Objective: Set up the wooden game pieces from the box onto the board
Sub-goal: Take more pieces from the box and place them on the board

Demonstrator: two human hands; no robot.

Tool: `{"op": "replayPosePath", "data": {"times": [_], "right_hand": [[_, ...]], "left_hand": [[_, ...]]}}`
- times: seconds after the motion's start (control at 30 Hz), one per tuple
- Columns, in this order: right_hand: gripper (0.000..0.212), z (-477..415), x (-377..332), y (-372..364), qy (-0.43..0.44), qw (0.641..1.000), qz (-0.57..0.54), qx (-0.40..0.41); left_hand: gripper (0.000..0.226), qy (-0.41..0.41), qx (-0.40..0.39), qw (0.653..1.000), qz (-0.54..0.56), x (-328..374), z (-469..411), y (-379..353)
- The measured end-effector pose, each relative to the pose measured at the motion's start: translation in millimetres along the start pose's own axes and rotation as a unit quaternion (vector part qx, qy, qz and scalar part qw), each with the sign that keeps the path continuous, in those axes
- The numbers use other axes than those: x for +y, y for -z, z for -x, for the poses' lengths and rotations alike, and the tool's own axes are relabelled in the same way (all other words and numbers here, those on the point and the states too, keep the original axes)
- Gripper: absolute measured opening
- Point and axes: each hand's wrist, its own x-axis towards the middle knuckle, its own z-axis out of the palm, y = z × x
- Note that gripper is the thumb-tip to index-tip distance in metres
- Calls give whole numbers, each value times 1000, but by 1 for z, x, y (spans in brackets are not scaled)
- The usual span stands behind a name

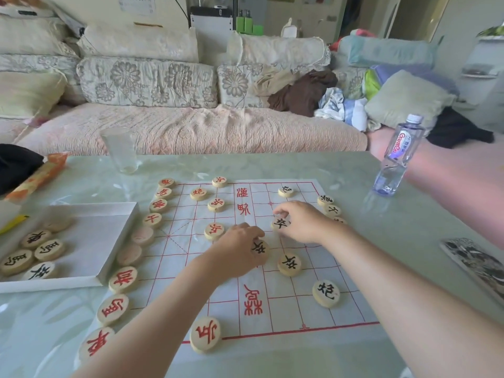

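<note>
Both palm-down over board (286,309); left hand (237,251) grips black piece (259,248), right hand (306,222) pinches second piece (281,224)

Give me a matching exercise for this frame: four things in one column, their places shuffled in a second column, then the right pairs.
Things:
1. water bottle
2. drinking glass
3. white box
4. right hand

Places:
a. left of the board, with loose pieces inside
b. on a black-lettered piece on the board
c. beyond the board's far-left corner
d. right of the board's far corner

Pairs: 1-d, 2-c, 3-a, 4-b
</note>
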Motion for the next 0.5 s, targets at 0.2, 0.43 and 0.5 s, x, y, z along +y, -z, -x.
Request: {"op": "replayPosePath", "data": {"times": [0.2, 0.43, 0.5], "right_hand": [[48, 4, 2, -4, 18, 1000, -6, 9], [41, 13, -2, 1, 18, 999, -31, 27], [35, 22, -9, 5, 34, 997, -66, 22]], "left_hand": [[49, -7, -6, 1000, -27, -1, 0, 2], [34, 2, 14, 1000, 16, 1, 6, 6], [18, 23, 28, 995, 93, 3, 9, 7]]}}
